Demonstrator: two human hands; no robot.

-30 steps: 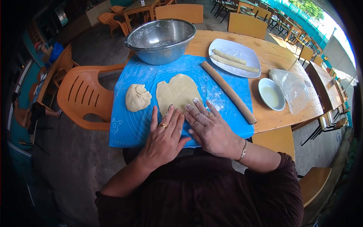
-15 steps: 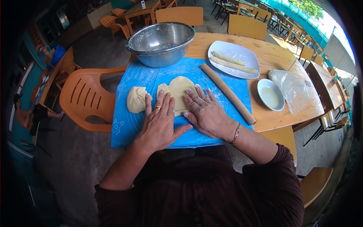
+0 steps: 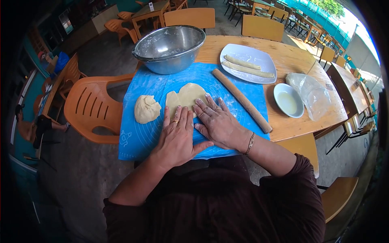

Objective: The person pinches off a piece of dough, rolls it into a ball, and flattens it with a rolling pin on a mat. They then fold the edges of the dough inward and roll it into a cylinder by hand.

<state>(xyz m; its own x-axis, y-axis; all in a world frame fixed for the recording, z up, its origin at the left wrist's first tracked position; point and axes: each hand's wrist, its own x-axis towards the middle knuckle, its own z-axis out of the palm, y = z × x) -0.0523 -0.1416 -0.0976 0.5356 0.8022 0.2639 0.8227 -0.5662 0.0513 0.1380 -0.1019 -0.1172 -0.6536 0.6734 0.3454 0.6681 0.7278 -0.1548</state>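
Observation:
A flattened sheet of dough (image 3: 187, 95) lies on a blue baking mat (image 3: 142, 139). My left hand (image 3: 175, 139) is open, its fingers stretched flat over the sheet's near edge. On the sheet's right side rests my right hand (image 3: 219, 123), also open, with flour on its fingers. The two hands are close together, and they hide the near part of the sheet. A lump of dough (image 3: 146, 109) sits left of the sheet, apart from my left hand. To the right, a wooden rolling pin (image 3: 242, 100) lies slantwise across the mat.
A metal bowl (image 3: 170, 60) stands at the mat's back left. Behind the rolling pin, a white plate (image 3: 265, 60) bears two filled dough rolls (image 3: 247, 69). At right are a small bowl of pale liquid (image 3: 288, 101) and a plastic bag (image 3: 318, 99). An orange chair (image 3: 91, 107) adjoins the table's left side.
My left hand has shifted toward me and to the right, closer to my right hand. My right hand has moved slightly left over the sheet. The view has tilted a little.

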